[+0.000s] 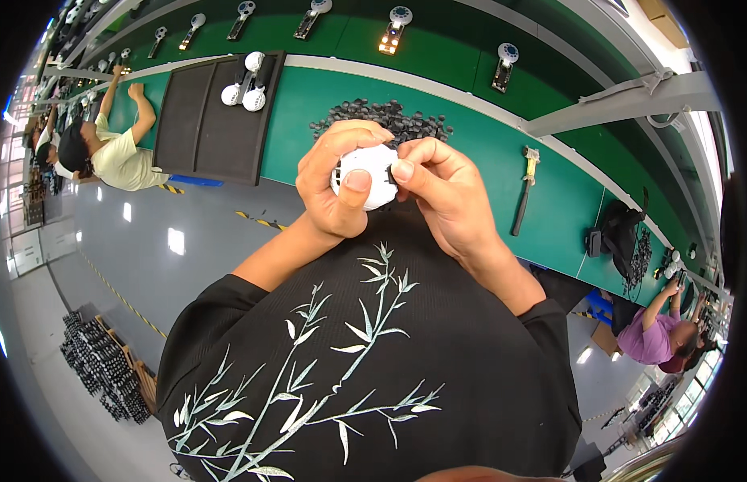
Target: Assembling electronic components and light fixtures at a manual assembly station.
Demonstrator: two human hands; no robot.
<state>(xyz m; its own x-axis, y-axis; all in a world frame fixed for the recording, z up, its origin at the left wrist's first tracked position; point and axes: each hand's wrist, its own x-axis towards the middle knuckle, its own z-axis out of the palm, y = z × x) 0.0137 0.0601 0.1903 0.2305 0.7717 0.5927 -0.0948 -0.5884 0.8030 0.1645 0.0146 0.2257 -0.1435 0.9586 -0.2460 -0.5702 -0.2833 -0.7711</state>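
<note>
In front of my chest, my left hand (329,178) is closed around a white round plastic housing (377,167) with dark slots along its left side. The left thumb presses on its face. My right hand (447,189) pinches a small black piece (392,174) against the housing's right edge. Fingers cover most of that piece, so whether it sits in the housing or only touches it I cannot tell. Just beyond both hands, a heap of small black parts (402,123) lies on the green table (478,149).
A dark tray (181,120) at left bears white round units (254,100). To the right lie a hammer (526,191) with yellow wrapping and a black bag (620,233). Lamp-like devices (396,30) line the green back panel. Co-workers sit at left (116,153) and right (655,333).
</note>
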